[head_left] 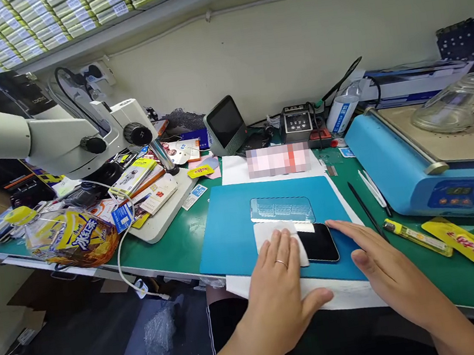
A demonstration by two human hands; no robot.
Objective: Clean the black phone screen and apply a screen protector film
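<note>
A phone (321, 243) with a dark screen lies on a blue mat (223, 233) in front of me. Over its left part rests a white wipe (265, 234), and my left hand (277, 296) presses flat on it with fingers stretched out and a ring on one. My right hand (386, 265) is open, its fingertips by the phone's right edge and its thumb apart. Just beyond the phone is a clear glass screen protector (281, 209) with a dark border, lying flat. A pale strip (304, 227) shows along the phone's upper edge.
On the left stand a microscope (62, 138) and a tea bottle (71, 235), with a white cable (120, 257) hanging over the edge. To the right are a blue heating machine (399, 165), black tweezers (366, 208) and a yellow cutter (418, 237). A small display (227, 124) stands behind.
</note>
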